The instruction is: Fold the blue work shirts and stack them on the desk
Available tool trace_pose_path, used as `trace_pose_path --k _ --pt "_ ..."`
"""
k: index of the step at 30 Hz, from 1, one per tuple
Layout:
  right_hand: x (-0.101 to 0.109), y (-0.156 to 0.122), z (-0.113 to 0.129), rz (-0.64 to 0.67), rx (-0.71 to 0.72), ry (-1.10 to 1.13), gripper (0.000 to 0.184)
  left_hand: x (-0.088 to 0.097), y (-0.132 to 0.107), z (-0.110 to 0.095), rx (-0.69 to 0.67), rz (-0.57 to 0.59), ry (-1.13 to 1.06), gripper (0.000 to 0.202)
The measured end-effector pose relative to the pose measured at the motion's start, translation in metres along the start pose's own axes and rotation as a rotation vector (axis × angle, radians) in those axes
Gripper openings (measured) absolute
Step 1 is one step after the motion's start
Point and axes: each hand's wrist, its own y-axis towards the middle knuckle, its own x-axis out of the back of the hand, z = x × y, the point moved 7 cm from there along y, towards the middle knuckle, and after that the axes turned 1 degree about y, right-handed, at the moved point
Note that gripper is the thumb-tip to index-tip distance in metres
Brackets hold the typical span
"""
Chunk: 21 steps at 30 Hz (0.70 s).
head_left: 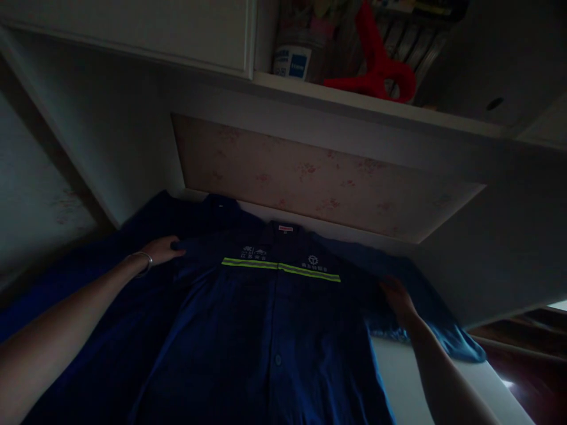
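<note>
A dark navy work shirt [248, 319] is spread front side up before me, its collar away from me. Across its chest runs a yellow-green reflective stripe [252, 264], with white printed logos above it. My left hand [162, 251], a bracelet at its wrist, pinches the end of the sleeve on the left. On the other side my right hand [398, 298] is closed on the opposite sleeve, its fingertips dim. Other dark blue clothing [110, 260] lies under and beside the shirt at left, and a lighter blue garment [425, 295] lies at right.
The garments rest on a white surface [407, 378] inside a cabinet-like recess. Behind is a floral-patterned back panel [305, 177]. Overhead, a shelf [305, 87] holds a red clamp-like object [376, 68] and a labelled container [292, 62]. A white cabinet door [133, 29] is at upper left.
</note>
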Motion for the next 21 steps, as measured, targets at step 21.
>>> trace_pose_path --k 21 --pt "-0.022 -0.271 0.04 0.584 -0.25 0.442 0.055 -0.085 -0.222 -0.02 0.11 -0.15 -0.725 0.049"
